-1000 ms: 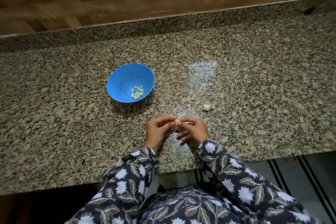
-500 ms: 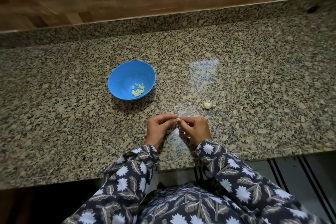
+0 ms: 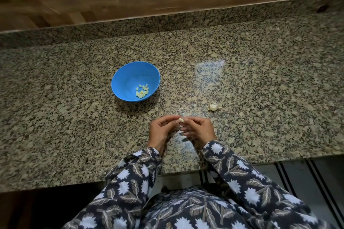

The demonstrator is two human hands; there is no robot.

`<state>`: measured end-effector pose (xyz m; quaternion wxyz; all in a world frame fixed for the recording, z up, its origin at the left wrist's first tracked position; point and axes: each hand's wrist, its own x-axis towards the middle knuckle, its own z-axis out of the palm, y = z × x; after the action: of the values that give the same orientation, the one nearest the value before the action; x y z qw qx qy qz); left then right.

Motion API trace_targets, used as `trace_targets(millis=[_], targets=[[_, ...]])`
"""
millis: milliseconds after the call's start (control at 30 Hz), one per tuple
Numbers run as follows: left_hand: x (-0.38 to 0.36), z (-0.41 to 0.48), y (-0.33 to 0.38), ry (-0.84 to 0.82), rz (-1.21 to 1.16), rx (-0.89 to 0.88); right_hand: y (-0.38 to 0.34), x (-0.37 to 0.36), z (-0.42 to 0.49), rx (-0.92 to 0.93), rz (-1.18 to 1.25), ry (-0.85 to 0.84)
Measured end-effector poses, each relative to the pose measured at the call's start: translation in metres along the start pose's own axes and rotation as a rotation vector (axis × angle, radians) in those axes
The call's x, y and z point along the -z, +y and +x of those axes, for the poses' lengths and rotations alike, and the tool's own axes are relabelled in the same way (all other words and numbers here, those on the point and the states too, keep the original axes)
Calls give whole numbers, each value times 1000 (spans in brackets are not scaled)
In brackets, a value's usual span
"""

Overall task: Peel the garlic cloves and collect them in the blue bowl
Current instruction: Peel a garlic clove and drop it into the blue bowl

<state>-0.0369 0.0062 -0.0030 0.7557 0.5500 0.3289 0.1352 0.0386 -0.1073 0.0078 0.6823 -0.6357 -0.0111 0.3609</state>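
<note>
The granite counter [image 3: 260, 80] carries the blue bowl [image 3: 119, 80], left of centre, holding a small heap of peeled cloves [image 3: 142, 91]. Near the front edge the left hand [image 3: 162, 130] and right hand [image 3: 200, 130] meet, fingers curled. A garlic piece [image 3: 213, 107], apparently unpeeled, lies to the right, apart from them. Both hands pinch one garlic clove [image 3: 181, 120] at the fingertips. Step in hand: peeling. Next move, as judged: strip the skin, then carry the clove left to the bowl.
</note>
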Motion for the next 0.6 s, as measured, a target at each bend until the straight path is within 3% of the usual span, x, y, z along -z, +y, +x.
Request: trace_targets(millis=[100,400,500,600], targets=[[3,-1,1,-26,-9,15,-1,1,-3,-37,127,-17],[-3,-1,3,-14,23,58,4,4,-1,14,84,20],[-1,-1,5,-13,49,53,5,5,0,63,-19,-3],[0,0,7,-31,121,12,8,11,3,172,-335,-18]])
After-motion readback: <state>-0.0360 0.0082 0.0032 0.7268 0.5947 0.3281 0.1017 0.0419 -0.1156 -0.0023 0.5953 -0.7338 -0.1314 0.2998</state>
